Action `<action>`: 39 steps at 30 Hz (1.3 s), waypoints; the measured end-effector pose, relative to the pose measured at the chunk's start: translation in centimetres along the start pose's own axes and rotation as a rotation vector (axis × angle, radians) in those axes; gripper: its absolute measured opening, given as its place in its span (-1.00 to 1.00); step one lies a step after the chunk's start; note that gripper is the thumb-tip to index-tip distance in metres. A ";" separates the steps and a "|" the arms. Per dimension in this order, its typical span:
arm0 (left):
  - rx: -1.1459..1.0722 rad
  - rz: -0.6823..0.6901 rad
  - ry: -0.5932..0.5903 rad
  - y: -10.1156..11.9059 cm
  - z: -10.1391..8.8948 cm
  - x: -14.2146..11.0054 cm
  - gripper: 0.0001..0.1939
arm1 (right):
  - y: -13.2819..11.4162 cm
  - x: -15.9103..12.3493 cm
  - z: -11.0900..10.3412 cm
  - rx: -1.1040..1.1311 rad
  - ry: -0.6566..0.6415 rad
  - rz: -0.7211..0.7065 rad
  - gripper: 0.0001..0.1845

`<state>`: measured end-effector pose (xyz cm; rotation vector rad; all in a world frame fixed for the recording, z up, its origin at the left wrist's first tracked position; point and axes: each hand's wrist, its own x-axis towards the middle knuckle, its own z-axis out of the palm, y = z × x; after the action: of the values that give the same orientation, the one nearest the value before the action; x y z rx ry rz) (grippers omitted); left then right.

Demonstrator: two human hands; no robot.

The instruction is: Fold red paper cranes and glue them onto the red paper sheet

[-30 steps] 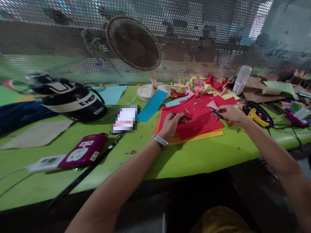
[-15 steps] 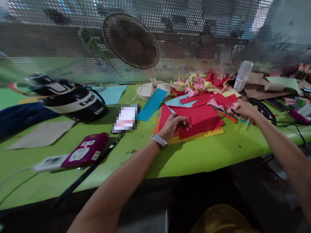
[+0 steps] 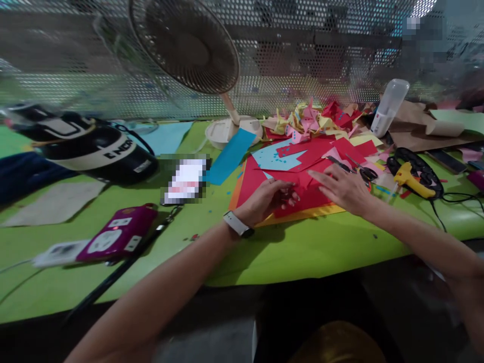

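My left hand, with a watch on its wrist, is curled with its fingertips together above a red paper sheet. What those fingers hold, if anything, blends into the red behind it. My right hand reaches in from the right, empty, its fingers stretched towards the left hand over the same sheet. Just beyond the right hand lie scissors with dark handles. An orange-yellow sheet shows under the red one. A light blue paper piece with small blue bits lies behind the hands.
A yellow glue gun with a black cord lies at the right. Paper scraps are heaped behind, beside a clear bottle. Left are a fan, a blue strip, a phone, a purple power bank and a large flask.
My right hand has left the scissors at the right and moved left, close to my left hand. The left hand stays curled over the red paper. The view has shifted slightly.
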<state>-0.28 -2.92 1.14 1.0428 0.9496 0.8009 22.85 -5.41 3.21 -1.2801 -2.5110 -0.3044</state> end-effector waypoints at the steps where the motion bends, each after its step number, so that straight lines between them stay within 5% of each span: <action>1: 0.013 -0.022 -0.018 0.0 0.1 0.0 -0.77 | -0.2 0.3 0.3 0.014 -0.013 -0.021 -0.62; 4: 0.049 -0.096 -0.073 0.0 0.2 -0.4 -0.77 | 0.2 0.6 0.9 0.080 -0.041 -0.074 -0.68; 8: 0.310 -0.248 -0.279 0.7 0.1 -2.2 -0.48 | 1.0 -0.1 1.6 0.162 -0.096 -0.072 -0.74; 10: 0.527 -0.040 -0.180 1.2 0.1 -2.9 -0.49 | 1.2 -0.5 1.9 0.207 -0.135 -0.060 -0.76; 13: 0.928 0.486 0.065 1.2 0.0 -2.7 -0.70 | 1.3 -0.7 2.3 0.294 -0.151 -0.038 -0.76; 16: 1.272 0.743 0.034 0.0 -0.6 -1.1 -0.72 | 1.4 -0.7 2.7 0.373 -0.150 0.001 -0.79; 27: 1.632 0.952 -0.070 -3.4 -1.1 -1.2 -0.67 | 0.8 -0.2 4.1 0.695 -0.132 0.305 -0.88; 33: 1.639 0.884 -0.084 -3.7 -0.7 -1.4 -0.65 | 0.3 0.5 3.8 0.827 -0.180 0.543 -0.83; 39: 1.733 0.880 -0.068 -3.5 -0.4 -1.3 -0.66 | -0.1 1.0 3.7 0.771 -0.181 0.571 -0.95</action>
<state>-0.76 -5.04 -1.89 3.1021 1.0194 0.4395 21.60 -3.50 0.14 -1.5955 -1.9112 0.8464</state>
